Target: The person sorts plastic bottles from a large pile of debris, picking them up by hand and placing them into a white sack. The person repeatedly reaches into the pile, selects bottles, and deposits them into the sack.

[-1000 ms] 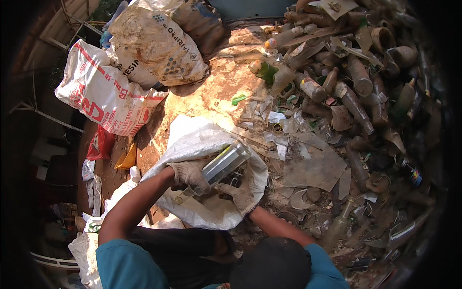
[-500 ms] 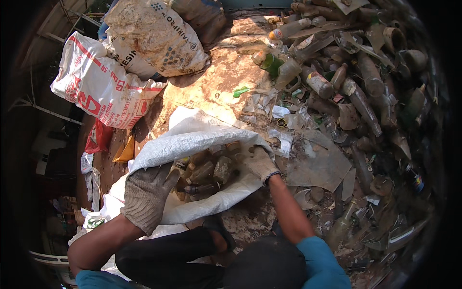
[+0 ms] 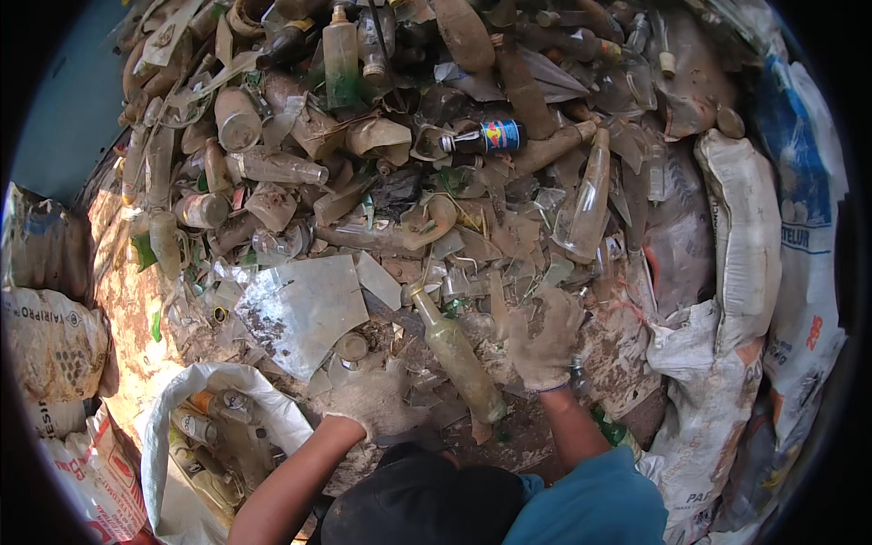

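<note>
Both my hands wear dusty knitted gloves and are over a heap of waste glass. My left hand (image 3: pixel 371 398) is low over the shards, fingers spread, just below a small glass jar (image 3: pixel 351 347); I see nothing in its grip. My right hand (image 3: pixel 545 343) reaches over the glass with its fingers apart and slightly blurred. Between the hands lies a long, dusty, pale-green bottle (image 3: pixel 459 357), touched by neither. Left of my left forearm stands the open white woven sack (image 3: pixel 289 420), with several small bottles (image 3: pixel 195 424) inside.
A large flat pane of broken glass (image 3: pixel 304 309) lies ahead of my left hand. Beyond are heaped dirty bottles, including a dark one with a blue label (image 3: pixel 486 137), and jagged shards. Filled sacks line the right (image 3: pixel 695 400) and the far left (image 3: pixel 53 345).
My view has swung right toward the glass heap. Both hands have let go of the white sack's rim and are now over the broken glass; the sack now sits at the lower left.
</note>
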### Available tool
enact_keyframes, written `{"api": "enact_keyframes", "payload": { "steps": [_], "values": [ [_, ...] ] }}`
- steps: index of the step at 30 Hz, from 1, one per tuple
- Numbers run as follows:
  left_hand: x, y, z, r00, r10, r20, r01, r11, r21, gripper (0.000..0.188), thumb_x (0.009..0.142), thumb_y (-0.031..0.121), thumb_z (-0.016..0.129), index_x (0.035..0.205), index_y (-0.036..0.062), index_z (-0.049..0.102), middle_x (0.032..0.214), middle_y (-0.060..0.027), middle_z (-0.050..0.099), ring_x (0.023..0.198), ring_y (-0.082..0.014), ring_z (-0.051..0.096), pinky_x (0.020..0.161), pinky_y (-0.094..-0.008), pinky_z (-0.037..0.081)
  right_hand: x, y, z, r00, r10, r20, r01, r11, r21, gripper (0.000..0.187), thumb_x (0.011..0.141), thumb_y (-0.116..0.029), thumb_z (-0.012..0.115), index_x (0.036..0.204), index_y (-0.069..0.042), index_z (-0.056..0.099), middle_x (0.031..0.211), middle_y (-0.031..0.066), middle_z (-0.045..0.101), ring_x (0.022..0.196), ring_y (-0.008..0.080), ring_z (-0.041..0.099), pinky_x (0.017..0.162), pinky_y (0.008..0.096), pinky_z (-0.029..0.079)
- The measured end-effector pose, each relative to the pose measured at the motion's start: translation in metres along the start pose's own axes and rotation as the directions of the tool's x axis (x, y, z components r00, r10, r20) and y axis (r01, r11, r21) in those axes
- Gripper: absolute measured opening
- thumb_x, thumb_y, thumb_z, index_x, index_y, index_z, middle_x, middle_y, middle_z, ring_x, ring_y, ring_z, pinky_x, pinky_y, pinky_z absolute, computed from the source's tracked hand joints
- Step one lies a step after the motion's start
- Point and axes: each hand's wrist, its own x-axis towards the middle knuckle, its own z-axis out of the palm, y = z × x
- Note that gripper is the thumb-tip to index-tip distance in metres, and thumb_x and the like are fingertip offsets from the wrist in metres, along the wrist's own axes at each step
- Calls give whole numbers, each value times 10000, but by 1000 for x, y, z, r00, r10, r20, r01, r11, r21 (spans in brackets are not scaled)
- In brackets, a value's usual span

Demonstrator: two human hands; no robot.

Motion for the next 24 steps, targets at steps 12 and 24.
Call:
{"api": "enact_keyframes", "payload": {
  "steps": [12, 24],
  "values": [
    [98, 85, 84, 761, -25, -648, -263, 902, -343, 1056, 664, 354, 866, 1475, -52, 325, 1328, -299, 520, 1211, -470, 556, 1019, -527, 485, -7, 71, 9, 472, 830, 297, -749, 556, -361, 994, 717, -488, 819, 1500, -86, 358, 1357, 298, 556, 1250, 468, 569, 1053, 527, 464],
    [90, 26, 63, 790, 145, -595, -481, 748, -456, 818, 617, 207, 834, 1346, 5, 522, 1238, -218, 597, 1159, -365, 605, 1019, -446, 494, 15, 97, 2, 545, 756, 363, -746, 240, 621, 996, 695, -202, 868, 1521, -53, 331, 1335, 232, 546, 1126, 310, 610, 947, 421, 534]
  ]
}}
